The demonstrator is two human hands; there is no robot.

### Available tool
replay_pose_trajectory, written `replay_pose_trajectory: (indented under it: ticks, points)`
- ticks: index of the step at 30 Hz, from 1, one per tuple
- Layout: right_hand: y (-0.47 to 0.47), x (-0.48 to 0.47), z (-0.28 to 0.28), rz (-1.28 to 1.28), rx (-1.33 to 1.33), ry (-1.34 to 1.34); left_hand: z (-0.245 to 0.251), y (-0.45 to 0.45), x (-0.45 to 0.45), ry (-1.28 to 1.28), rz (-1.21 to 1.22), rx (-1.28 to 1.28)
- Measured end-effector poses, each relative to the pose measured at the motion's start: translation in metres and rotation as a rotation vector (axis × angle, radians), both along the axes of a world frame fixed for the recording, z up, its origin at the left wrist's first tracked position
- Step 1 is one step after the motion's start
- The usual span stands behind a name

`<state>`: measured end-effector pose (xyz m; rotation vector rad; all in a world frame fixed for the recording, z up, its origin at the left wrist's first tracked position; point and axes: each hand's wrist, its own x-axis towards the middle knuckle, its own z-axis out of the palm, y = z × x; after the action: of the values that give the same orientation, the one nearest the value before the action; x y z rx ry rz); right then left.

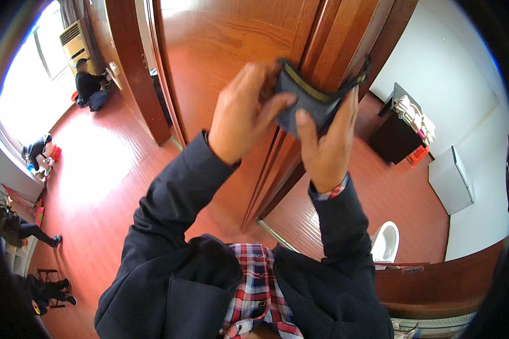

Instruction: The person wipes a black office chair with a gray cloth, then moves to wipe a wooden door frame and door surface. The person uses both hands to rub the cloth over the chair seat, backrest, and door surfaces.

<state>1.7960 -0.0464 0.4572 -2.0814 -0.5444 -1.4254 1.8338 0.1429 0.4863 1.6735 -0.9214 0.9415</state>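
Both hands are raised before a wooden door (pixel 233 55), gripping a small dark blue-grey fabric item (pixel 309 99) with an olive band along its upper edge. It looks like a pouch or folded cap; blur leaves its kind unclear. My left hand (pixel 248 110) holds its left end, with the thumb across the front. My right hand (pixel 331 140) holds the right side, thumb on the near face and fingers stretched up along the edge. A dark strap or loop (pixel 360 76) sticks out at the item's upper right, beyond the right fingertips.
At right stand a dark table (pixel 392 140) with a pile of cloth, a white cabinet (pixel 451 182) and a white basin-like fixture (pixel 386 241). A person (pixel 89 87) crouches by the far left wall. Several other people are along the left side.
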Motion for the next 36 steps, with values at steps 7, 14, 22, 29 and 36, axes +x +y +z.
replay_pose_trajectory:
  ticks: [7,14,22,29,36]
  points:
    - [0.017,-0.032,-0.112,-0.073,0.012,0.258,-0.111,-0.001,-0.033,0.239,0.083,0.081]
    - [0.028,-0.041,-0.108,-0.139,0.092,0.252,-0.118,-0.006,-0.021,0.038,0.121,0.109]
    - [0.048,-0.043,-0.065,-0.518,-0.055,0.045,-0.051,0.01,0.031,-0.204,0.087,0.065]
    - [0.063,-0.04,-0.02,-0.882,-0.376,-0.041,-0.006,0.029,0.073,-0.339,0.153,0.024]
    - [0.081,-0.009,0.032,-0.979,-0.524,-0.099,0.029,0.049,0.1,-0.464,0.204,-0.038]
